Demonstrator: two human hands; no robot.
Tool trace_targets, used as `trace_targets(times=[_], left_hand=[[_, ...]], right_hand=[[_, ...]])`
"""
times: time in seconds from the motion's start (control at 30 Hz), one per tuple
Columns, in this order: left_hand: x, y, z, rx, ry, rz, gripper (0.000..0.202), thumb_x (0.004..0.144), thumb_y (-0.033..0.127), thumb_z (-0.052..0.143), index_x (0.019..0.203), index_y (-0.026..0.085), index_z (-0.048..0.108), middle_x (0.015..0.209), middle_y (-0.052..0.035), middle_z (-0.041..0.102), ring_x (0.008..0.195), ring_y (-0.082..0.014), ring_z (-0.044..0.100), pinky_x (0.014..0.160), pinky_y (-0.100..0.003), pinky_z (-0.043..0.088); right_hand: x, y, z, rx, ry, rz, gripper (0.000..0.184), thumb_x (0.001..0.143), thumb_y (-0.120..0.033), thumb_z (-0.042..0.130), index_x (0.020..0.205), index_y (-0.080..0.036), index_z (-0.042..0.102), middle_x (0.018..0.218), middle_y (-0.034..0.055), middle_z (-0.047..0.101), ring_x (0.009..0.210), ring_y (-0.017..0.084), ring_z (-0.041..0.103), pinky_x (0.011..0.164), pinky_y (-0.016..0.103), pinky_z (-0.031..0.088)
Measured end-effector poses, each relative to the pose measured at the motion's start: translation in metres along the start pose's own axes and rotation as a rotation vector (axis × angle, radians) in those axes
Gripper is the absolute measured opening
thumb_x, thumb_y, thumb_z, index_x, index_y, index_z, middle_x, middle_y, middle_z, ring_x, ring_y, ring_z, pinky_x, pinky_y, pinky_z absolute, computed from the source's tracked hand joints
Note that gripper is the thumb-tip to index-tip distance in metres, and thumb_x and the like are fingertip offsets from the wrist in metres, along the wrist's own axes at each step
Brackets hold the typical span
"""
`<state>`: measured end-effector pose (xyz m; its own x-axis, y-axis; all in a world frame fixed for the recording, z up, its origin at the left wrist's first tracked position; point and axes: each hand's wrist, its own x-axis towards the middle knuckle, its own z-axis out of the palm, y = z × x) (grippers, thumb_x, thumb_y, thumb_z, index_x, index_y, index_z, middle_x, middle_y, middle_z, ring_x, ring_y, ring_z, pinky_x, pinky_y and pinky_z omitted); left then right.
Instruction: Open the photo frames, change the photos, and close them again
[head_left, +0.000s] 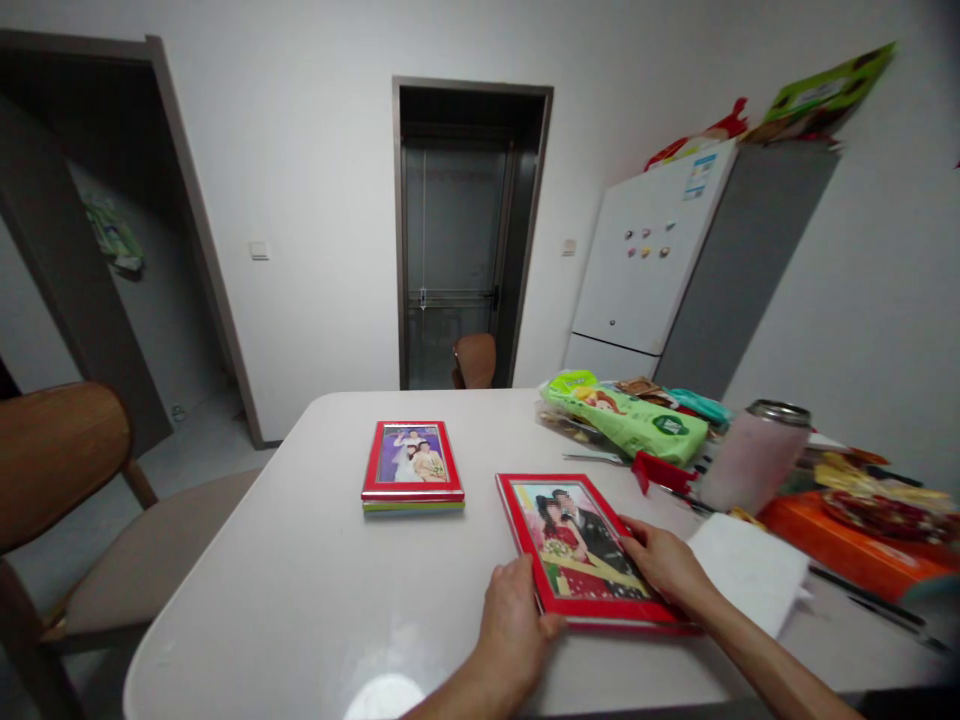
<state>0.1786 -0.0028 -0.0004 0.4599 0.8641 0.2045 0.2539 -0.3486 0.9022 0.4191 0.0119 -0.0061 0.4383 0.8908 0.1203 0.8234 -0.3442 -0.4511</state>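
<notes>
A red picture frame with a photo of a couple lies face up near the table's front, apparently on top of something thin. My left hand grips its lower left edge, thumb at the near corner. On the opposite side, my right hand holds the right edge, fingers reaching onto the border. Further left on the table rests a second red picture frame, also face up, with a green-edged layer beneath it. Undersides of both frames are hidden.
Along the right lie a green packet, a pale pink tumbler, white paper, an orange box and pens. A wooden chair stands left of the white table. A fridge is behind.
</notes>
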Motion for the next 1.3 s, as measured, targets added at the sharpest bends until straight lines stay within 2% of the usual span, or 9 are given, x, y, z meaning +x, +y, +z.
trace_targets(times=[0.2, 0.33, 0.47, 0.57, 0.67, 0.8, 0.93, 1.13, 1.3], left_hand=[[0.005, -0.015, -0.02, -0.107, 0.059, -0.088, 0.052, 0.054, 0.019, 0.068, 0.104, 0.017, 0.053, 0.102, -0.0065, 0.059, 0.092, -0.0238, 0.05, 0.084, -0.033, 0.035], [0.019, -0.047, -0.058, -0.238, 0.239, -0.243, 0.042, 0.066, 0.024, 0.062, 0.105, 0.012, 0.05, 0.099, -0.0103, 0.058, 0.091, -0.0217, 0.052, 0.082, -0.033, 0.037], [0.029, -0.068, -0.098, -0.425, 0.38, -0.352, 0.024, 0.079, 0.027, 0.051, 0.098, 0.012, 0.05, 0.087, -0.0045, 0.058, 0.077, -0.0147, 0.056, 0.07, -0.031, 0.044], [0.025, -0.07, -0.115, -0.578, 0.434, -0.37, 0.023, 0.08, 0.032, 0.05, 0.091, 0.012, 0.052, 0.079, -0.0013, 0.058, 0.065, -0.0112, 0.057, 0.06, -0.027, 0.046], [0.015, -0.066, -0.121, -0.724, 0.486, -0.322, 0.028, 0.072, 0.036, 0.058, 0.086, 0.012, 0.054, 0.073, -0.0025, 0.061, 0.065, -0.0125, 0.059, 0.059, -0.023, 0.046], [-0.001, -0.052, -0.115, -0.852, 0.569, -0.185, 0.033, 0.071, 0.036, 0.055, 0.097, 0.016, 0.05, 0.094, -0.0048, 0.061, 0.086, -0.0171, 0.058, 0.073, -0.026, 0.045], [-0.025, -0.029, -0.104, -0.845, 0.607, -0.118, 0.036, 0.069, 0.031, 0.057, 0.101, 0.015, 0.049, 0.1, -0.0066, 0.06, 0.094, -0.0203, 0.055, 0.082, -0.029, 0.041], [-0.066, 0.011, -0.094, -0.424, 0.424, 0.039, 0.029, 0.078, 0.024, 0.047, 0.105, 0.015, 0.051, 0.1, -0.0068, 0.061, 0.09, -0.019, 0.056, 0.08, -0.028, 0.044], [-0.094, 0.012, -0.09, 0.238, 0.226, 0.533, 0.041, 0.077, 0.021, 0.046, 0.118, 0.019, 0.043, 0.107, -0.0102, 0.058, 0.09, -0.0221, 0.057, 0.075, -0.03, 0.047]], right_hand=[[-0.005, -0.031, -0.002, -0.142, 0.054, -0.165, 0.034, 0.069, -0.023, 0.041, 0.092, -0.01, 0.063, 0.087, 0.0161, 0.065, 0.08, 0.029, 0.058, 0.073, 0.038, 0.04], [-0.012, -0.111, 0.023, -0.096, 0.076, -0.443, 0.038, 0.076, -0.028, 0.036, 0.106, -0.01, 0.053, 0.105, 0.0136, 0.057, 0.097, 0.023, 0.05, 0.084, 0.034, 0.035], [-0.015, -0.199, 0.062, -0.038, 0.035, -0.676, 0.038, 0.07, -0.025, 0.05, 0.108, -0.017, 0.05, 0.113, 0.0086, 0.052, 0.104, 0.021, 0.044, 0.086, 0.033, 0.034], [-0.019, -0.232, 0.078, -0.023, 0.04, -0.726, 0.03, 0.067, -0.015, 0.051, 0.096, -0.014, 0.053, 0.107, 0.0133, 0.053, 0.101, 0.025, 0.044, 0.082, 0.04, 0.034], [-0.034, -0.234, 0.081, -0.012, 0.004, -0.785, 0.02, 0.066, -0.011, 0.049, 0.085, -0.013, 0.054, 0.093, 0.0112, 0.058, 0.091, 0.023, 0.049, 0.079, 0.038, 0.037], [-0.067, -0.216, 0.074, 0.055, -0.059, -0.863, 0.02, 0.066, -0.016, 0.052, 0.085, -0.015, 0.054, 0.101, 0.0096, 0.056, 0.096, 0.02, 0.048, 0.085, 0.035, 0.036], [-0.087, -0.203, 0.059, 0.363, -0.07, -0.69, 0.041, 0.072, -0.033, 0.049, 0.108, -0.014, 0.047, 0.119, 0.0141, 0.046, 0.111, 0.023, 0.04, 0.092, 0.042, 0.032], [-0.103, -0.195, 0.029, 0.849, -0.124, -0.27, 0.056, 0.076, -0.047, 0.037, 0.125, -0.022, 0.031, 0.127, 0.0077, 0.04, 0.115, 0.021, 0.038, 0.092, 0.038, 0.034], [-0.133, -0.173, 0.009, 1.073, -0.108, -0.072, 0.058, 0.074, -0.051, 0.036, 0.127, -0.03, 0.027, 0.122, 0.0022, 0.047, 0.107, 0.022, 0.047, 0.08, 0.033, 0.046]])
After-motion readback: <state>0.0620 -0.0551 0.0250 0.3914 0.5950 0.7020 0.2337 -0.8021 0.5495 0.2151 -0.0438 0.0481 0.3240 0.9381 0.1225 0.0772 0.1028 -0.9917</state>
